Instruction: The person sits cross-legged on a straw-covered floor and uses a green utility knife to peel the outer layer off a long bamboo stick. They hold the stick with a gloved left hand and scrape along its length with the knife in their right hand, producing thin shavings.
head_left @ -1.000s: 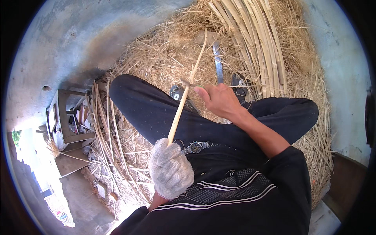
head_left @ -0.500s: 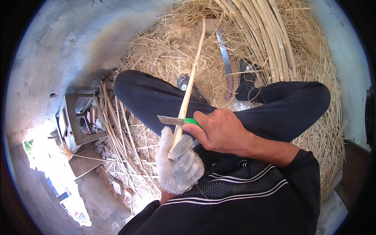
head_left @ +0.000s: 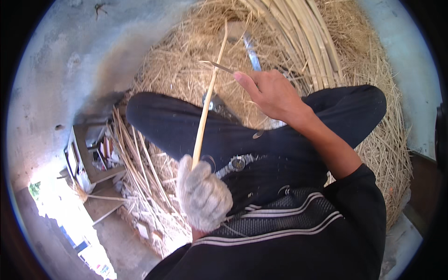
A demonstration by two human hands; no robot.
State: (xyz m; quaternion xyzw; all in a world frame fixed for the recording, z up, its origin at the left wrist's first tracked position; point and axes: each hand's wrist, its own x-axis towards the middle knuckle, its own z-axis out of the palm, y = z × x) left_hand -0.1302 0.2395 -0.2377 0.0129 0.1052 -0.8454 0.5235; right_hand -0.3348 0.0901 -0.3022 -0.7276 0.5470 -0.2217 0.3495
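A long pale strip [head_left: 204, 119], perhaps split bamboo, runs up and away from my lap, bending slightly toward its far end. Its near end is wrapped in my left hand [head_left: 204, 196], which wears a grey-white knitted glove. My bare right hand [head_left: 271, 94] is closed round a knife whose handle the fingers hide. The knife's blade [head_left: 222, 67] points left and lies against the far part of the strip, where a thin sliver sticks out at the blade's tip. A wristwatch with a metal band [head_left: 238, 163] rests on my dark trousers, by the gloved hand.
Beyond my crossed legs, a big knife's blade [head_left: 252, 55] lies on straw-like shavings [head_left: 163, 70]. A bundle of long strips [head_left: 315, 42] curves along the far right. More thin strips [head_left: 140, 163] lie at left, beside a wooden frame [head_left: 93, 154]. Walls rise left and right.
My right hand has slid the knife away from me along the strip, from near the glove to its far part. The gloved hand has turned, its knuckles now up. The wristwatch has come into sight.
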